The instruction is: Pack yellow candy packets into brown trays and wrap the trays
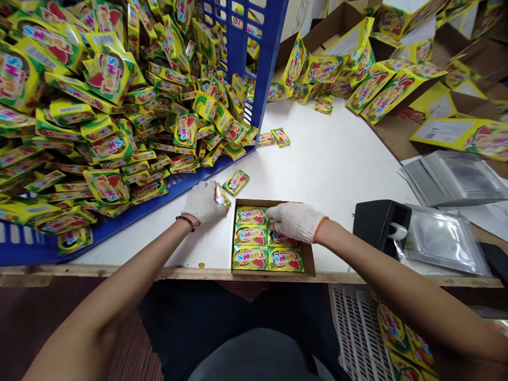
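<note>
My left hand, in a white knit glove, is closed round a small candy box just left of the open carton. Another small yellow-green box lies on the table beyond it. The shallow brown carton stands at the table's front edge, with small boxes lying in rows inside. My gloved right hand reaches over the carton's far right part, its fingers bent down at the boxes there. The glove covers most of what lies under it, so whether those fingers grip a box is hidden.
A large blue crate, lying open toward me, spills over with small boxes at left. Printed display cartons crowd the back right. A black tape dispenser and clear plastic sleeves sit at right. Below the table is a white basket.
</note>
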{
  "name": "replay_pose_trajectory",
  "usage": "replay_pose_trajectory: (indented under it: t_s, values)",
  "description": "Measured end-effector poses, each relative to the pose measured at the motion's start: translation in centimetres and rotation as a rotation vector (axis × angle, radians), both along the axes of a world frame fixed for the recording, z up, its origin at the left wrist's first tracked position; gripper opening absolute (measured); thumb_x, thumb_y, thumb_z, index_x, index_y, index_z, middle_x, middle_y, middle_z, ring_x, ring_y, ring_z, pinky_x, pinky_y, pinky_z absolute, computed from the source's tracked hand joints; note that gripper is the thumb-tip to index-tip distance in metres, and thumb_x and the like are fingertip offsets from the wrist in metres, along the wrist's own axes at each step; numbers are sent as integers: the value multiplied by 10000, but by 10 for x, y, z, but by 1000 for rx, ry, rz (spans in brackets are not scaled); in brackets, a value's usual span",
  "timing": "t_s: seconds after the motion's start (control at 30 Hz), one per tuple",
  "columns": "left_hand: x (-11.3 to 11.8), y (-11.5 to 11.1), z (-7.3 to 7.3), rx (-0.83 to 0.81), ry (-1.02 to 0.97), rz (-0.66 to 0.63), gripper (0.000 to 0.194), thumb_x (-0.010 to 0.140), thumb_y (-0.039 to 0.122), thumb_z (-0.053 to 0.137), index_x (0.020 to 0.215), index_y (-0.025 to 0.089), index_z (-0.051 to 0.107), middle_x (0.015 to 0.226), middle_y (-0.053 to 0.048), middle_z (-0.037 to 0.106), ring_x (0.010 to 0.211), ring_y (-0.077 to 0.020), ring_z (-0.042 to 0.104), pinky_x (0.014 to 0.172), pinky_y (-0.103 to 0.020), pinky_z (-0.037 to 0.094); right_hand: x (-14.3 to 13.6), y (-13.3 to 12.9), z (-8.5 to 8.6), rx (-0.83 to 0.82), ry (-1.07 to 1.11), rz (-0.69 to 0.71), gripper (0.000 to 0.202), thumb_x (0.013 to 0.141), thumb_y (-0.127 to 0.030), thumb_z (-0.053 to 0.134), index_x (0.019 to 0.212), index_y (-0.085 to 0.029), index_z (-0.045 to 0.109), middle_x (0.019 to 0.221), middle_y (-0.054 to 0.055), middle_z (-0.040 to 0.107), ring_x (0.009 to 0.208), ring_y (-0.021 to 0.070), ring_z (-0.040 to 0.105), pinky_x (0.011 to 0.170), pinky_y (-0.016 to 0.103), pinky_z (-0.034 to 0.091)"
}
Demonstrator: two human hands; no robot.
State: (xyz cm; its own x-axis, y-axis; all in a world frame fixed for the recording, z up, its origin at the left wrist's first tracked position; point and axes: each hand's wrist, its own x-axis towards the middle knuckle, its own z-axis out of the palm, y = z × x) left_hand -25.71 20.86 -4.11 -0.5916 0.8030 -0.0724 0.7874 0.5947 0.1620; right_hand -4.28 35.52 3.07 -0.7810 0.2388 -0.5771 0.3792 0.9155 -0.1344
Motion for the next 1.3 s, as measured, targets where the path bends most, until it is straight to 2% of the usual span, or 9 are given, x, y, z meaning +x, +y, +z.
replay_pose_trajectory:
  t_s: [0.1,0.2,0.33,0.47,0.57,0.63,0.77,0.97,1.3]
  values:
    - [5,-2,22,172,38,-95,804,684,477,717,1365,135,460,1314,-202,546,1214,-371,542,1026,-451,449,-1,6,14,-90,292,-169,331,940,-286,479,1216,-201,641,1106,103,715,948,232,663,800,327,501]
    - [21,-3,58,256,54,-396,837,702,277,692,1468,182,367,1490,-178,439,1392,-362,409,1150,-491,342,-8,13,25,-269,633,-340,545,931,-306,528,1442,-153,414,1241,130,647,924,185,642,823,307,518]
    - [53,-2,86,345,-100,-606,739,759,184,644,1453,251,397,1538,-145,413,1446,-338,367,1148,-529,364,-18,15,36,-538,681,-360,699,935,-312,541,1529,-156,208,1102,87,655,769,146,625,675,276,536]
    - [70,1,72,545,-517,-419,766,810,283,654,1477,234,280,1493,-174,450,1326,-290,525,1010,-449,519,-7,11,32,-554,653,-415,540,994,-291,392,1503,-188,243,1025,51,640,709,133,616,634,260,533]
    - [76,6,57,500,-832,-239,534,888,285,551,1375,214,347,1199,-115,657,1006,-205,688,817,-361,588,13,10,25,-332,679,-378,540,965,-261,423,1485,-186,302,1176,96,617,923,189,638,752,294,540]
    - [83,10,52,404,-875,-227,405,885,251,548,1273,222,438,987,-50,702,854,-181,693,747,-337,582,25,11,23,-120,651,-238,525,906,-207,491,1426,-167,427,1266,130,596,1086,244,595,864,338,511]
    - [107,19,54,255,-635,-342,369,878,212,559,1243,228,506,1069,-64,710,937,-212,688,804,-363,563,36,15,28,72,377,14,375,849,-106,499,1192,-164,640,1138,114,688,1041,253,606,905,350,439]
    - [125,21,49,-115,-61,-515,300,865,237,568,1141,124,602,1099,-185,697,1007,-332,676,816,-444,538,18,6,18,280,102,21,321,900,-111,471,1171,-163,635,1070,158,721,951,271,664,757,337,423]
    - [120,12,38,-138,46,-668,286,847,266,606,1099,145,667,1073,-177,691,989,-334,658,810,-450,508,24,8,-2,355,244,-131,329,929,-103,426,1191,-168,614,1120,141,659,947,236,609,689,316,358]
